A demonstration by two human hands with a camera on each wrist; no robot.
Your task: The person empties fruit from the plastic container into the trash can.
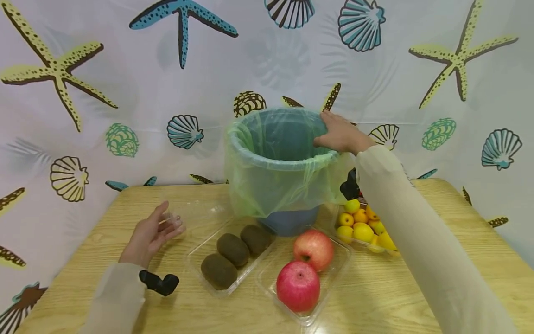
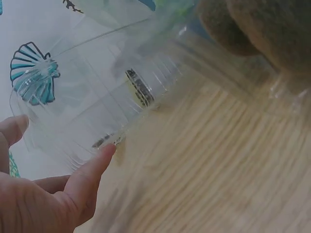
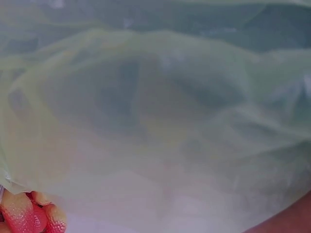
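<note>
My left hand [image 1: 150, 236] holds one end of a clear plastic container [image 2: 92, 97] at the table's left. In the left wrist view, thumb and fingers span that end, and nothing shows inside the container. My right hand [image 1: 340, 132] lies over the right rim of a blue bin [image 1: 288, 222], its fingers extended and its thumb over the inner side. A thin green bag [image 1: 271, 185] lines the bin and hangs down outside it. Just right of the left hand, several kiwis [image 1: 232, 249] lie in a clear tray.
Two red apples [image 1: 298, 285] sit in another clear tray in front of the bin. Small yellow and orange fruits [image 1: 363, 232] fill a tray under the right forearm. Strawberries [image 3: 19, 213] show low in the right wrist view. Behind the table hangs a shell-printed cloth [image 1: 283, 60].
</note>
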